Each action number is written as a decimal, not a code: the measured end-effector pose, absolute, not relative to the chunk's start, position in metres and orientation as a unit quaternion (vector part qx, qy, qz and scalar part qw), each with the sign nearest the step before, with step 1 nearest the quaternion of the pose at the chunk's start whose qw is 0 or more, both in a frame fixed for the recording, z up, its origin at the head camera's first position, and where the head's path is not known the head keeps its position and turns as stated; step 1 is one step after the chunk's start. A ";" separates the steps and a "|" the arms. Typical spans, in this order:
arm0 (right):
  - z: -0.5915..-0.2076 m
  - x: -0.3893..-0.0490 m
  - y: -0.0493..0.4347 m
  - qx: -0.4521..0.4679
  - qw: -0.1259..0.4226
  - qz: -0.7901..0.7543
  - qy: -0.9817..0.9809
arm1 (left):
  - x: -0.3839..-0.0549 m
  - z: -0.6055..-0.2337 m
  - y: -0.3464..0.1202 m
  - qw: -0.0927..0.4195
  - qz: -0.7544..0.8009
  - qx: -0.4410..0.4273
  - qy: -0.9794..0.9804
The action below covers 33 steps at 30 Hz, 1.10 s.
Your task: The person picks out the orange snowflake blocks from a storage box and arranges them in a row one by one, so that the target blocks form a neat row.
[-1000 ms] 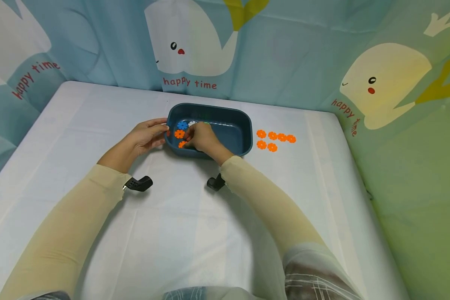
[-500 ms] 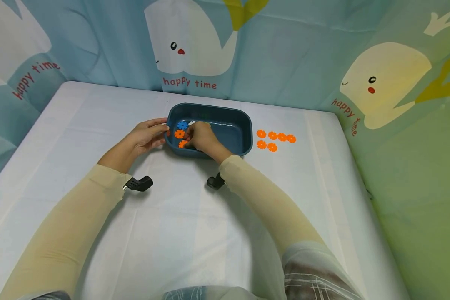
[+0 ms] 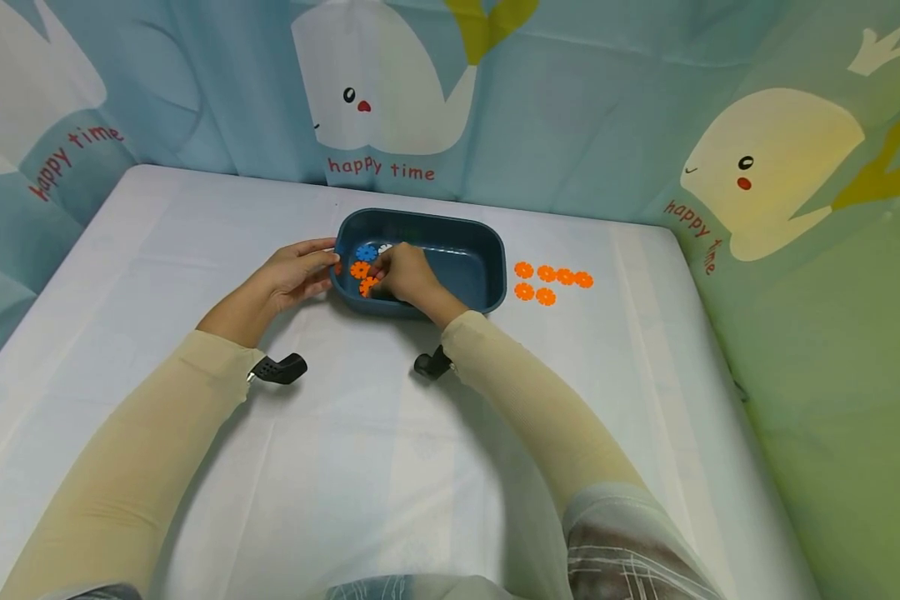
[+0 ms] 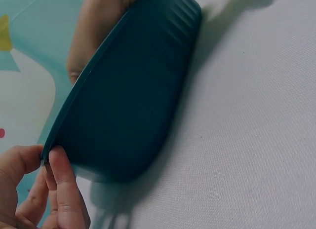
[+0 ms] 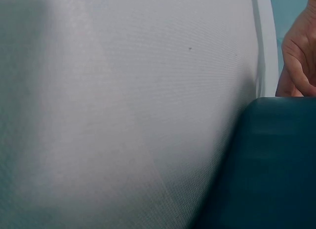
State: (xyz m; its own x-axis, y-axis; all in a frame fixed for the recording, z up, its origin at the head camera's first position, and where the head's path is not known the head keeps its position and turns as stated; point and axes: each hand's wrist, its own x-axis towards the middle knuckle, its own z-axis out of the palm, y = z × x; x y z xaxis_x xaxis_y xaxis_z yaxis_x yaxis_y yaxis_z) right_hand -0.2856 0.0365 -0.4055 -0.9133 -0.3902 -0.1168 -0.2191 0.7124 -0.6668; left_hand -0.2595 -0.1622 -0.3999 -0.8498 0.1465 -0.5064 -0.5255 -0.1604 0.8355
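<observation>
A dark blue-green plastic basin (image 3: pixel 461 271) stands near the back of the table. My left hand (image 3: pixel 294 273) holds its left end, with thumb and fingers pinching the rim in the left wrist view. My right hand (image 3: pixel 407 273) reaches down inside, thumb and forefinger at the edge of an orange flower-shaped disc (image 3: pixel 366 287), which they pinch. Beside these fingers lie another orange disc (image 3: pixel 358 270), a blue disc (image 3: pixel 367 252) and a partly hidden white disc (image 3: pixel 384 247). The right hand covers some of the basin's floor.
Several orange discs (image 3: pixel 546 273) lie in two rows on the white tablecloth (image 3: pixel 330 467), right of the basin. A curtain (image 3: pixel 570 108) with whale prints rises behind the table. Black camera mounts (image 3: pixel 283 368) jut from both wrists.
The orange disc at my right fingers has tilted and shows more of its face. Both hands otherwise keep nearly the same place, and the basin stays put.
</observation>
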 end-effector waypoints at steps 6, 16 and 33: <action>-0.407 -0.288 0.038 -0.154 0.134 -0.365 0.909 | -0.259 -0.399 -0.162 0.227 0.749 -0.157 0.602; -0.405 -0.290 0.043 -0.148 0.122 -0.383 0.904 | -0.259 -0.399 -0.163 0.227 0.752 -0.156 0.599; -0.400 -0.292 0.066 -0.084 0.148 -0.460 0.872 | -0.258 -0.399 -0.162 0.222 0.750 -0.153 0.604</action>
State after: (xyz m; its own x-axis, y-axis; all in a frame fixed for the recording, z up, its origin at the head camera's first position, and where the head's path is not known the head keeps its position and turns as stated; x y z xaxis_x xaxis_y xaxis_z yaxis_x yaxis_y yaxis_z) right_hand -0.2918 0.0658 -0.4002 -0.9420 -0.2822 -0.1817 -0.0093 0.5631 -0.8263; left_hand -0.2583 -0.1619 -0.3993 -0.8541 0.1480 -0.4985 -0.5186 -0.1724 0.8374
